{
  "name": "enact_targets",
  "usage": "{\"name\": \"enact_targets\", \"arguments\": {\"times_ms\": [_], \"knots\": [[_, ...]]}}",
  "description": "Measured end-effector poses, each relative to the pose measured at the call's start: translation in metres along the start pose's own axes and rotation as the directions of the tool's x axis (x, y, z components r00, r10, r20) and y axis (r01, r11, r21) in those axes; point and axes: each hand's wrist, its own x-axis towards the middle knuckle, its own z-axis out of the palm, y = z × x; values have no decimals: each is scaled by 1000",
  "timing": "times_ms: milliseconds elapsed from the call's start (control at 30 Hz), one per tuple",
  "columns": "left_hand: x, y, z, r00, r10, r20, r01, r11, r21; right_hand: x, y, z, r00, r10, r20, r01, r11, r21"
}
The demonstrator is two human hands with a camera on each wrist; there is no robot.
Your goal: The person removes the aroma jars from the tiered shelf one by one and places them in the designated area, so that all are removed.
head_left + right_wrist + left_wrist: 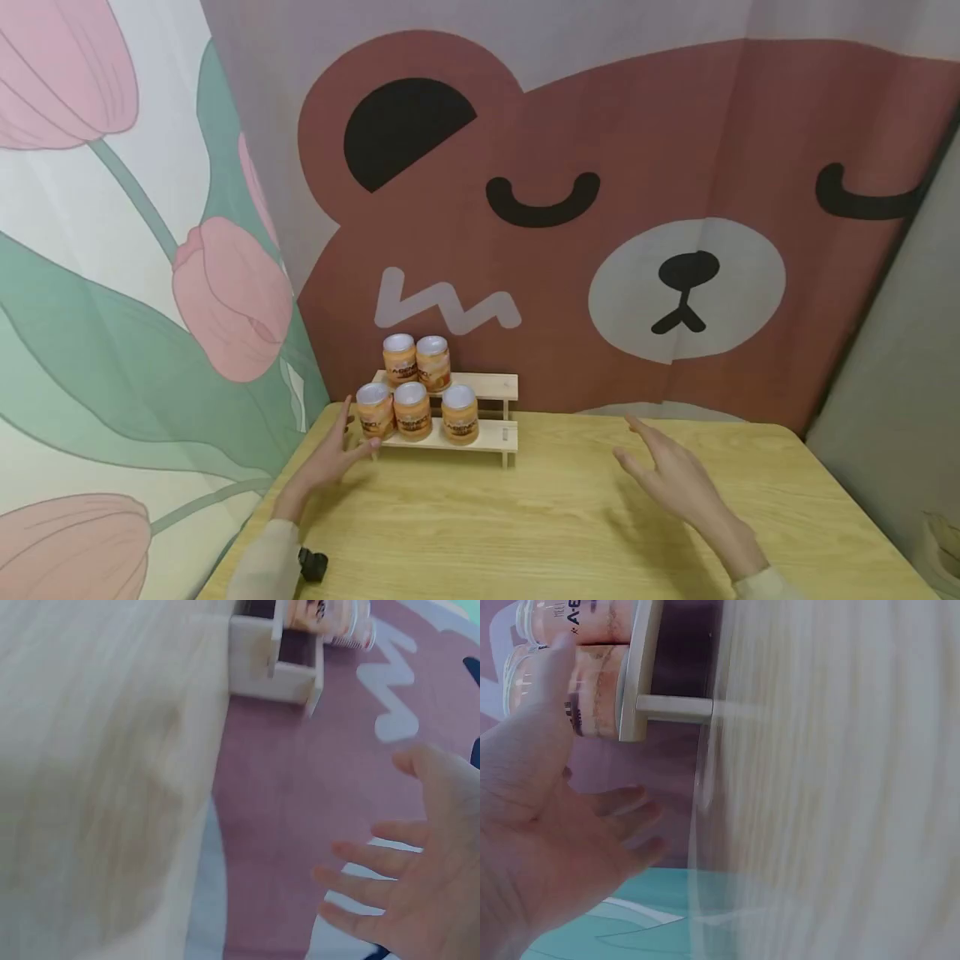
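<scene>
Five cans [412,392] on 2-step rack [491,437] at table's far-left edge, left hand [330,459] fingers spread, just at 7 o'clock of front-left can [373,410], holding nothing, right hand [675,479] spread, well apart at 4 o'clock.

Little can be read; the orange jars [413,410] on the wooden step shelf [491,437] at the table's back edge carry dark label print too small to make out in the head view; in the left wrist view one jar [585,619] shows sideways letters, roughly "A-B", unclear.
</scene>
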Motion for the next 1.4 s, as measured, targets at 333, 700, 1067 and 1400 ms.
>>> {"name": "enact_targets", "arguments": {"times_ms": [333,700,1067,1400], "knots": [[9,2,-8,987,-155,50,163,944,-286,65,-45,1,984,-164,-75,176,965,193],[9,7,7,988,-155,-15,146,958,-247,109,-79,21,980,-196,-18,196,960,203],[3,0,21,959,-280,-56,235,886,-400,154,-104,50,980,-198,7,186,935,301],[12,-2,43,920,-392,-27,191,507,-840,202,-135,73,981,-151,124,98,929,357]]}}
